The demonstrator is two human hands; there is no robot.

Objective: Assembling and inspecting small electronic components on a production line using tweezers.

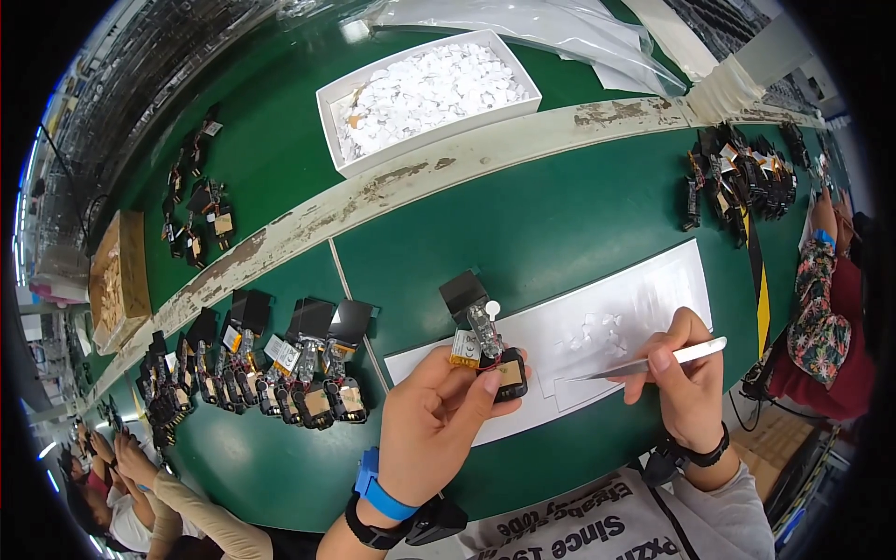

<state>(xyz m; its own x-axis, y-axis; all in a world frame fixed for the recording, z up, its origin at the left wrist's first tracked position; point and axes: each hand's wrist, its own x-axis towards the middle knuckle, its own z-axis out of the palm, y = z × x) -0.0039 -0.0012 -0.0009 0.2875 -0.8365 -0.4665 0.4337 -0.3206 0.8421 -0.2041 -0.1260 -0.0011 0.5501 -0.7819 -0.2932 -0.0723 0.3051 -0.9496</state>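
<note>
My left hand point(427, 425) holds a small electronic assembly point(464, 293) near the front of the green table. Its parts include a dark flat screen, a clear middle section, a silver battery with orange tape, red wires and a black housing with a tan patch. A round white piece point(493, 308) sits by the clear section. Metal tweezers point(695, 350) are gripped in my right hand point(686, 387), their dark tips pointing left over a white sheet point(677, 280). Small white stickers or scraps point(597, 333) lie on that sheet beyond the tips, apart from them.
Similar assemblies point(317, 401) stand in a row at the left, with more point(747, 177) heaped at the far right. Behind a worn pale strip point(392, 182) stands a white box point(434, 140) of white scraps. Co-workers' arms point(821, 289) show at both sides.
</note>
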